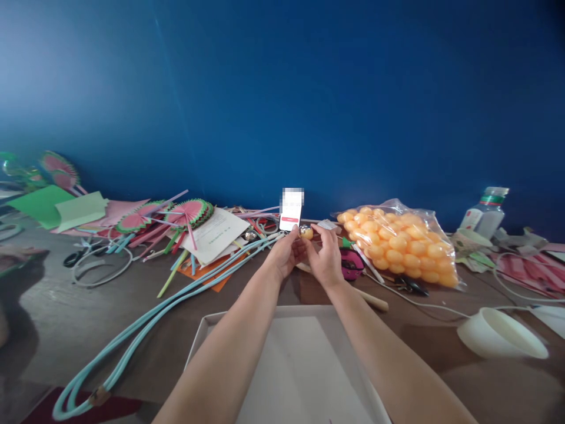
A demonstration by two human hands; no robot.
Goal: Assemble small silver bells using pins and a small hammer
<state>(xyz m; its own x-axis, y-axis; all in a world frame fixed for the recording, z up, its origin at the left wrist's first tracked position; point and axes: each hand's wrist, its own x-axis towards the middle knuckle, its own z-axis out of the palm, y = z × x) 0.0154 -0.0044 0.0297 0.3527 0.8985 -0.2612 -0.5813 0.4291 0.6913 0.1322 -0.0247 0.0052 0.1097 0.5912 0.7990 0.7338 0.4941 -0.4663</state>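
A small shiny ball, silver above and yellowish below, sits between my two hands. My left hand is closed, its thumb against the ball's left side and its fingers curled beneath. From the right, my right hand closes on it with thumb and index finger. Part of the ball is hidden by the fingers. Just behind my left thumb stands a phone with a lit white screen, leaning near the wall. Pale blue cords run from beside the phone towards the lower left.
Below my forearms lies a white tray. To the right are a clear bag of orange balls, a white cup and a bottle. Paper fans, straws and paper sheets clutter the left. A blue wall rises behind.
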